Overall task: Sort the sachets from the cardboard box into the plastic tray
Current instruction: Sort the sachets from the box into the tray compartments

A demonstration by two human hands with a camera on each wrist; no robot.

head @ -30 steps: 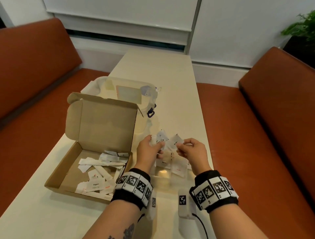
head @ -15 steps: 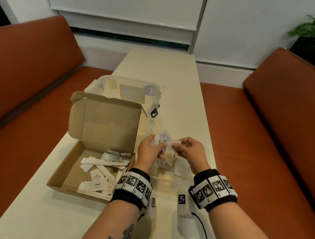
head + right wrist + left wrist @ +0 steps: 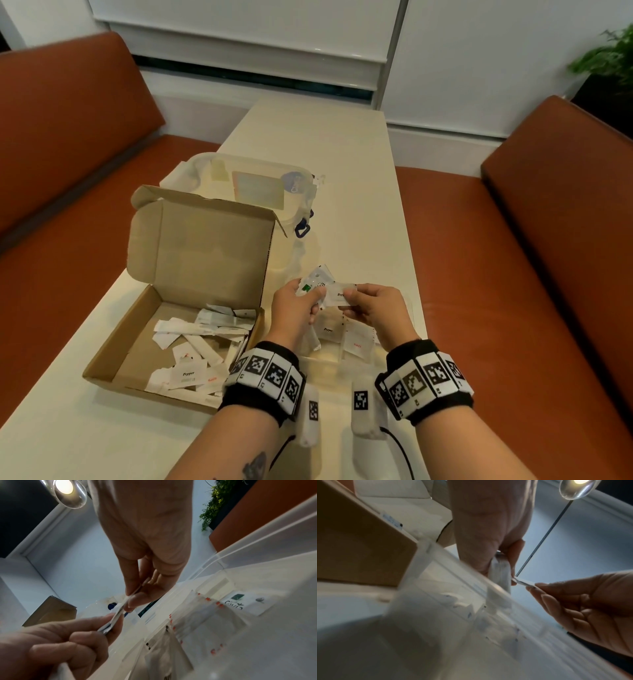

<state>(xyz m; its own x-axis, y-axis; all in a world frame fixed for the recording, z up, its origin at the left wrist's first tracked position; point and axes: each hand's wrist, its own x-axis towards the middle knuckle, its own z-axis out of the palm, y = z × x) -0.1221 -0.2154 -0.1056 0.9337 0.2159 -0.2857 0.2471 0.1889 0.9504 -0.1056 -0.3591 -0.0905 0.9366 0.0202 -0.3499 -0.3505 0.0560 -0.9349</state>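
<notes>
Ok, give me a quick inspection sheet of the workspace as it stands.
Surface: cream table, bare at the far end.
Job's things: open cardboard box still holds loose sachets; plastic tray holds pepper and salt sachets.
Clutter: clear lidded container behind the box.
Grippers: left hand holds a bunch of sachets; right hand pinches a pepper sachet.
Cables: black lead under the right wrist.
Surroundings: orange benches, plant.

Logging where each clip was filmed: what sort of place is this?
Probably a café or canteen booth: orange-brown padded bench seats flank a narrow cream table, and pepper and salt sachets lie in the brown cardboard box.
</notes>
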